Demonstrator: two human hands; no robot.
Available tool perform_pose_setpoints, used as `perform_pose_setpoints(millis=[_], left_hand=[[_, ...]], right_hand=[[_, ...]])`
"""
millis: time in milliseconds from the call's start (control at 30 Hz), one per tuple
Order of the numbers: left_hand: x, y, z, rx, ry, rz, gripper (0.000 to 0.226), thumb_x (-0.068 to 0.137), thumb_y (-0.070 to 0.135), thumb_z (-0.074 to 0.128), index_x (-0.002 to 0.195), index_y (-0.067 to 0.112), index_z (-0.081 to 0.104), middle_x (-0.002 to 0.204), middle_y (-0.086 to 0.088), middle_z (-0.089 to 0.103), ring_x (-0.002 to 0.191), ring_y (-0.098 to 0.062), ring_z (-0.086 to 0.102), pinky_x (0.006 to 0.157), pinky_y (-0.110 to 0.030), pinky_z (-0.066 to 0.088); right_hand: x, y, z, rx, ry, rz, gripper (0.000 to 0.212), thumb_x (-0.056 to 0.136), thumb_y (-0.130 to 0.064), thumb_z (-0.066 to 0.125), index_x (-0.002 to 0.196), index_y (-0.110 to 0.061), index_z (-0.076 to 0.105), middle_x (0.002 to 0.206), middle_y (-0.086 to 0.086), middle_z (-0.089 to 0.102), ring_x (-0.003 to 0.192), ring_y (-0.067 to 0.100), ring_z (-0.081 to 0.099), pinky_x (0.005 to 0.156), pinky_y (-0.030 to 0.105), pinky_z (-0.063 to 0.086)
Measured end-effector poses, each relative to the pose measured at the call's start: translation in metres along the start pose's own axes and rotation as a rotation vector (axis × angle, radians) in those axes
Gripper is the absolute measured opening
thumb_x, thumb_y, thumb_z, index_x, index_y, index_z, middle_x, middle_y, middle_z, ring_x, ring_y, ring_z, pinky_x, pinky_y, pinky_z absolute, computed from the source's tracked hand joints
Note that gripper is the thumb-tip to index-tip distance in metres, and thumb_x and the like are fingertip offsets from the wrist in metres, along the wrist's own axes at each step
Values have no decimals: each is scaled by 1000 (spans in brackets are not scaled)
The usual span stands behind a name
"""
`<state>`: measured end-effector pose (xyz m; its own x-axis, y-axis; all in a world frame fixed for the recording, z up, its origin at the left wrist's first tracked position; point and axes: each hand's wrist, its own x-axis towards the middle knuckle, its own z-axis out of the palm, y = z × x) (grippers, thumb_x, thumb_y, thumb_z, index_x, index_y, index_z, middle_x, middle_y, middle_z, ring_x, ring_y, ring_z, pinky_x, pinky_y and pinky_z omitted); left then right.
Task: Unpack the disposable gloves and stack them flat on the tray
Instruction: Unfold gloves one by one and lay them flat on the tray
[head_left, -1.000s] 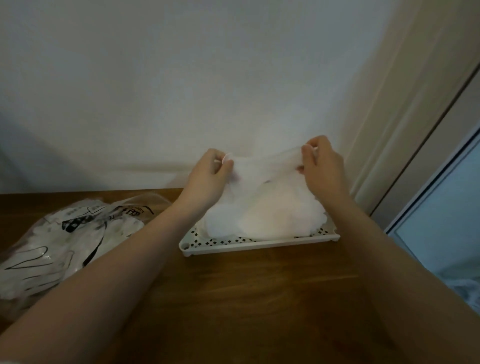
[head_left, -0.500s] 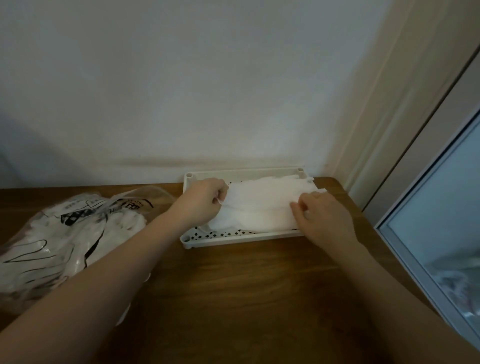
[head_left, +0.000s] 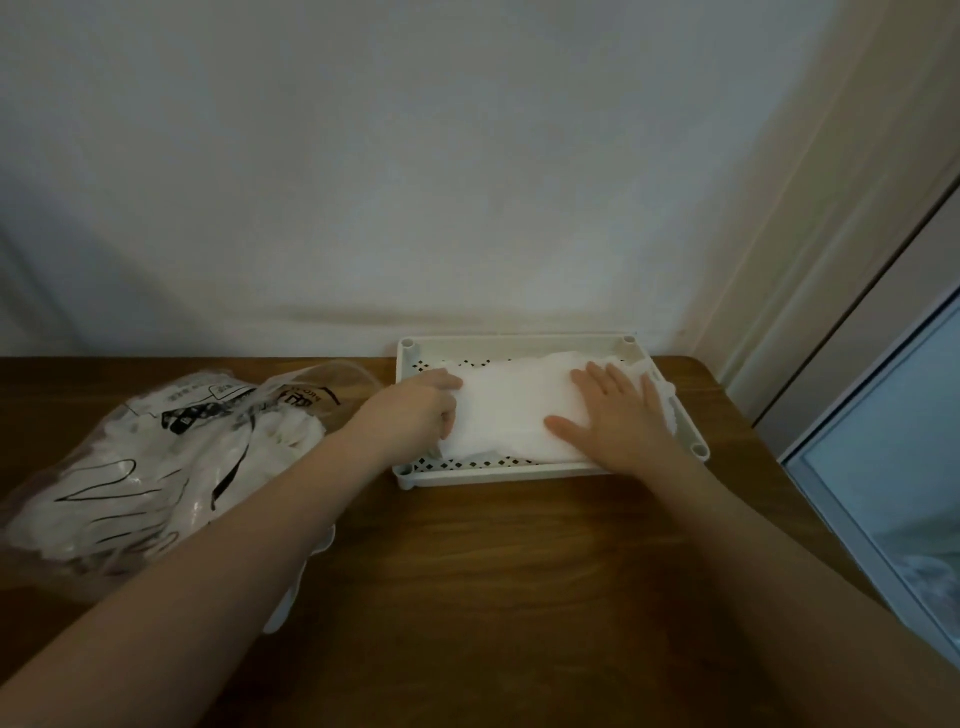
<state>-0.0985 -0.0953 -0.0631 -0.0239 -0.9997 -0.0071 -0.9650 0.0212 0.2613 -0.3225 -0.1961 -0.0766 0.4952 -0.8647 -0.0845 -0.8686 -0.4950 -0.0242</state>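
Right hand lies flat, fingers spread, palm pressing down on the stack of gloves and grasping nothing. Left hand sits at the stack's left edge, fingers curled in against the film; whether it pinches a layer, I cannot tell. The gloves lie inside the white perforated tray, and they look feather-light, limp and slick, likely to slide or spring up, so hold them by the cuff edges and smooth outward. More wait in the clear bag to the left. The tray sits near the wall, close to the table's right end; the bare wooden table in front gives ample room
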Motion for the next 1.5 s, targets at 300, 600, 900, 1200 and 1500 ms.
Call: perform_pose_setpoints(millis=[300,600,900,1200,1500], left_hand=[[-25,23,-3,96,56,-32,29,97,8,40,120,4,56,153,-13,24,140,-24,24,112,-32,25],[-100,17,-45,140,500,84,19,76,-1,52,73,8,68,124,-17,60,126,-47,42,96,-61,37],[-147,-50,-40,-54,298,-296,31,96,17,45,122,23,61,154,-6,19,138,-27,26,111,-40,27],[-163,-59,-14,-96,38,-274,60,79,60,58,133,37,47,156,4,-18,142,-27,-18,115,-52,2],[-160,-58,-11,-231,133,-239,28,97,41,38,107,29,61,158,5,0,145,-21,-6,117,-45,3]], right_hand=[[-25,3,-17,59,152,67,62,97,-51,30,148,-17,23,157,6,19,145,24,12,116,46,5],[-80,-127,-43,216,237,-616,26,97,-21,44,113,-14,64,115,2,62,103,18,57,88,34,48],[-85,-209,5,666,-136,-429,48,98,-23,46,143,-11,34,134,9,52,115,20,53,95,31,45],[-95,-206,3,982,50,-216,13,91,-20,59,85,-11,67,77,-1,61,67,6,54,66,20,46],[-100,-195,-14,1700,-136,53,16,101,-25,38,105,-16,52,110,1,56,103,17,57,99,35,47]])
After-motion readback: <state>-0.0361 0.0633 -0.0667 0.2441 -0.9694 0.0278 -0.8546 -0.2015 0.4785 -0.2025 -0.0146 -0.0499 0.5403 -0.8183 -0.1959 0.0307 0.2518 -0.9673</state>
